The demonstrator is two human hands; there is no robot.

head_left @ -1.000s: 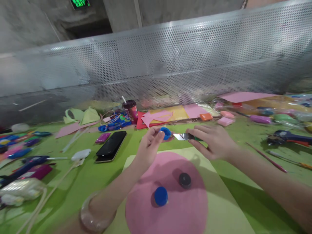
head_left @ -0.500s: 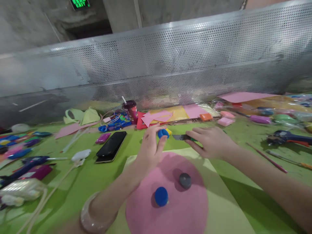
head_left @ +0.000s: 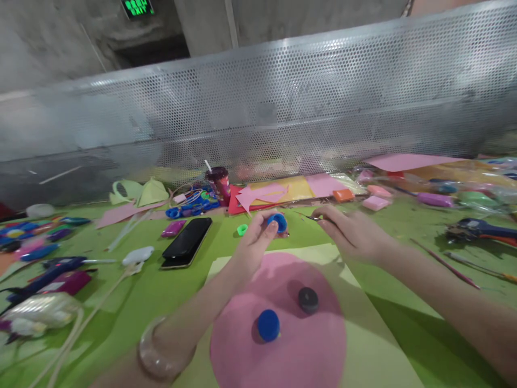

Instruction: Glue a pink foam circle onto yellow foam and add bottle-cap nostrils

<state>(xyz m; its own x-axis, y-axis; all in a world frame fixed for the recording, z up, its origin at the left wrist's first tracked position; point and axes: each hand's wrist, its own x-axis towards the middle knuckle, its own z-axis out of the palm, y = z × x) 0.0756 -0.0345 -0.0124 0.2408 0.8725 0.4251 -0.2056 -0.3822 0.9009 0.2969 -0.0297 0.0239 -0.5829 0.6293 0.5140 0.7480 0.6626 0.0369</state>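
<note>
My left hand (head_left: 258,237) pinches a blue bottle cap (head_left: 278,222) above the far edge of the paper, its hollow side turned toward me. To its right, my right hand (head_left: 351,231) is closed on a small knife (head_left: 309,217), the thin blade pointing left at the cap without touching it. Most of the knife's handle is hidden by my fingers. Below the hands, a pink paper circle (head_left: 242,355) lies on pale yellow paper (head_left: 371,345). A second blue cap (head_left: 268,325) and a dark grey cap (head_left: 308,300) rest on the circle.
A small green ring (head_left: 242,230) lies left of the cap. Further left are a black phone (head_left: 188,242), a purple packet (head_left: 173,228) and a glue gun (head_left: 52,272). A cup with a straw (head_left: 219,186) stands before the perforated metal panel (head_left: 323,108). Pliers (head_left: 480,231) lie right.
The blue cap has been turned so its hollow faces me, and the yellow bit beside it is out of sight. The knife has shifted slightly right, its blade now seen nearly edge-on.
</note>
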